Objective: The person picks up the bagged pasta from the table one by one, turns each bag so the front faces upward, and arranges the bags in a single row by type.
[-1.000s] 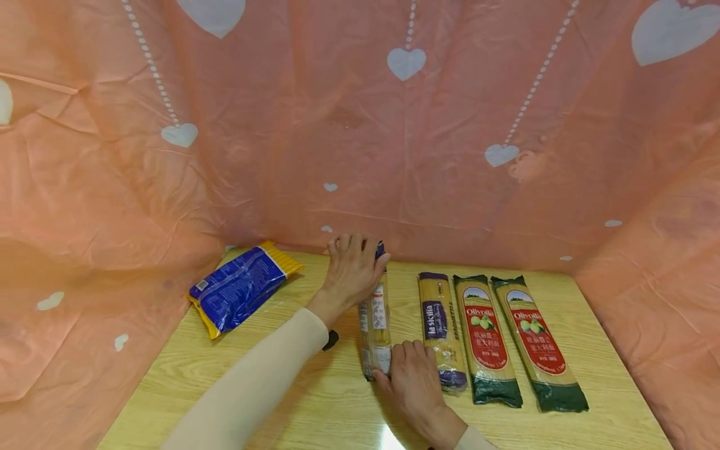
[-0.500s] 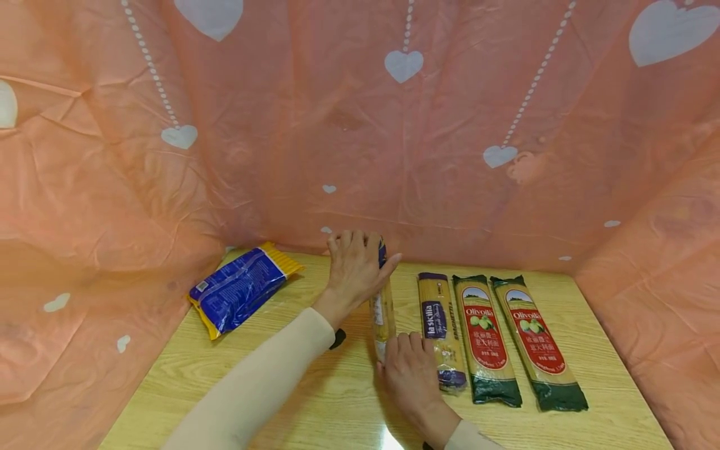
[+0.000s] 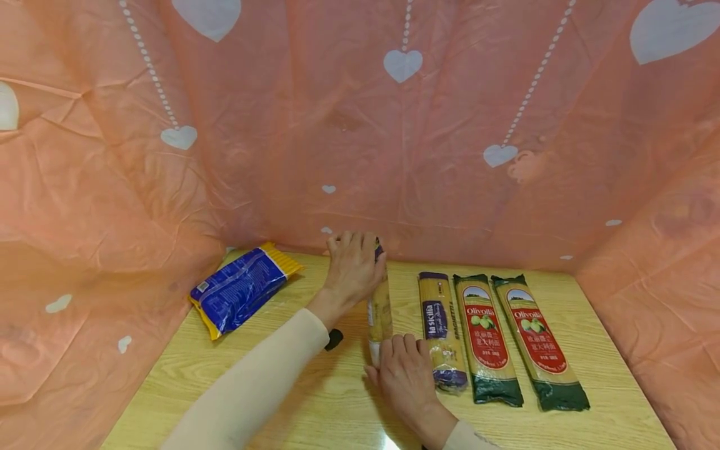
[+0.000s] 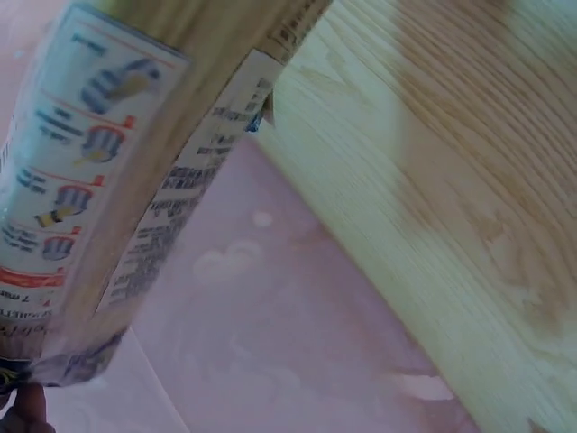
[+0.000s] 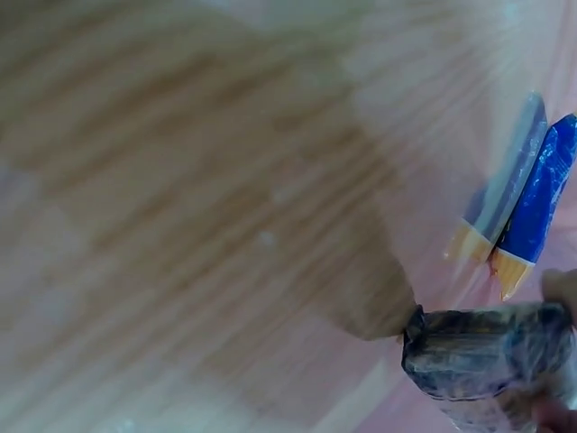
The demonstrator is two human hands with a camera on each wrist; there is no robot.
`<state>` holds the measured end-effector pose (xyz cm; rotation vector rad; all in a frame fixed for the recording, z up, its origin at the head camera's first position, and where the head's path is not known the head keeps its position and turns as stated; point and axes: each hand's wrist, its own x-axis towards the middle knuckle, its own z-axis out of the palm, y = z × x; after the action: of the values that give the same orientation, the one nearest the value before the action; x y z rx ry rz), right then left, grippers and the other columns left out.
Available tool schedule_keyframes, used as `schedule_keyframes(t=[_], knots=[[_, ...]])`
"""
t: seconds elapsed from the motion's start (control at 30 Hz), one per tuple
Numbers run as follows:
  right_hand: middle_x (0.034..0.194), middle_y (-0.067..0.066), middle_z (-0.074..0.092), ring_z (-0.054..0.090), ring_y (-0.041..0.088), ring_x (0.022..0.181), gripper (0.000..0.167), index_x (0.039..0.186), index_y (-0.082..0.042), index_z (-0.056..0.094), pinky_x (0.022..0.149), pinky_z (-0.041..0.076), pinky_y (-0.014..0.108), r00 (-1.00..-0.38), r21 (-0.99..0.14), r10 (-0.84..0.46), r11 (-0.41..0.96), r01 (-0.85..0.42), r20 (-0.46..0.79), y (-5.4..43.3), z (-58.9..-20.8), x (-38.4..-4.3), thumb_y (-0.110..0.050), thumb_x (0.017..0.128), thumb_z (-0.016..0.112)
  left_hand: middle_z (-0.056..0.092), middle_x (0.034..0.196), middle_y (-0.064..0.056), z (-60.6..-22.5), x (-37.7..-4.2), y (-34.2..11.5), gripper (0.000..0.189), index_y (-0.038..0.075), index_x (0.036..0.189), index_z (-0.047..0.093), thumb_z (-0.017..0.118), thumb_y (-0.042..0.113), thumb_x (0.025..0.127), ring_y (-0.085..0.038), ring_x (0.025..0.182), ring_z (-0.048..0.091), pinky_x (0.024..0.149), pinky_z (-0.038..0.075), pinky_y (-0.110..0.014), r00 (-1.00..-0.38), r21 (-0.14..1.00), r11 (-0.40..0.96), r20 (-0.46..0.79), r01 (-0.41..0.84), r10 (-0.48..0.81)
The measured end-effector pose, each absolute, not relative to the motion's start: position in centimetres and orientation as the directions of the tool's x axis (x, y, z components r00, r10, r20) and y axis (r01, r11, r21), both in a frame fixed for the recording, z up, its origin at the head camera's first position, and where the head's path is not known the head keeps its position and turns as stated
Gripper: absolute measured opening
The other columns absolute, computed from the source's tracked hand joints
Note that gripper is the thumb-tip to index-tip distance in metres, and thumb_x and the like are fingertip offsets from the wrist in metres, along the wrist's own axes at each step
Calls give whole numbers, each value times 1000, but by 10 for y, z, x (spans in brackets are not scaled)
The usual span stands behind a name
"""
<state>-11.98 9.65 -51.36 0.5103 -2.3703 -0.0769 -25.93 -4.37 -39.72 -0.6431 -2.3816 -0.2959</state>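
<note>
A clear pack of spaghetti [image 3: 380, 309] stands on its narrow side in the middle of the table, between my two hands. My left hand [image 3: 351, 269] grips its far end, thumb on the right side and fingers over the top. At the near end my right hand [image 3: 407, 378] holds the pack, covering its lower corner. White printed labels on the spaghetti pack [image 4: 90, 171] face the left wrist camera, with a fingertip [image 4: 32, 406] at its dark end. In the right wrist view, fingers [image 5: 561, 287] pinch the crinkled end of the pack [image 5: 478, 352].
To the right lie a purple-labelled La Sicilia spaghetti pack [image 3: 435, 319] and two green-ended Olivoilà packs [image 3: 486, 337], [image 3: 537, 340], roughly side by side. A blue and yellow pack [image 3: 242, 290] lies at the back left. A pink heart-patterned sheet [image 3: 360, 156] surrounds the wooden table [image 3: 315, 400].
The held spaghetti pack has turned, so its labelled face no longer shows to the head camera. It shifted right, then slightly back left with both hands. My left thumb spread, then closed in again.
</note>
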Motion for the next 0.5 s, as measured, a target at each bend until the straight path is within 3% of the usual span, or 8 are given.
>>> schedule_keyframes(t=[0.27, 0.37, 0.5], knots=[[75, 3, 46, 45, 23, 72, 51, 79, -12, 50, 69, 38, 39, -646, 121, -416, 885, -451, 640, 105, -519, -115, -58, 98, 57, 67, 107, -11, -401, -264, -62, 18, 4, 119, 61, 60, 18, 108, -34, 108, 59, 102, 36, -60, -707, 163, 804, 595, 572, 382], [71, 3, 40, 40, 23, 68, 55, 74, -11, 44, 66, 36, 39, -628, 131, -398, 895, -427, 669, 113, -518, -117, -60, 100, 49, 69, 114, -11, -403, -266, -69, 15, 5, 121, 60, 57, 13, 109, -35, 111, 59, 101, 36, -59, -730, 250, 768, 571, 590, 376], [69, 3, 37, 34, 22, 66, 61, 72, -11, 42, 64, 33, 39, -645, 152, -370, 917, -369, 669, 118, -518, -124, -68, 93, 50, 68, 116, -10, -406, -267, -77, 8, 6, 117, 56, 53, 9, 110, -35, 112, 56, 97, 34, -55, -736, 342, 705, 564, 622, 375]])
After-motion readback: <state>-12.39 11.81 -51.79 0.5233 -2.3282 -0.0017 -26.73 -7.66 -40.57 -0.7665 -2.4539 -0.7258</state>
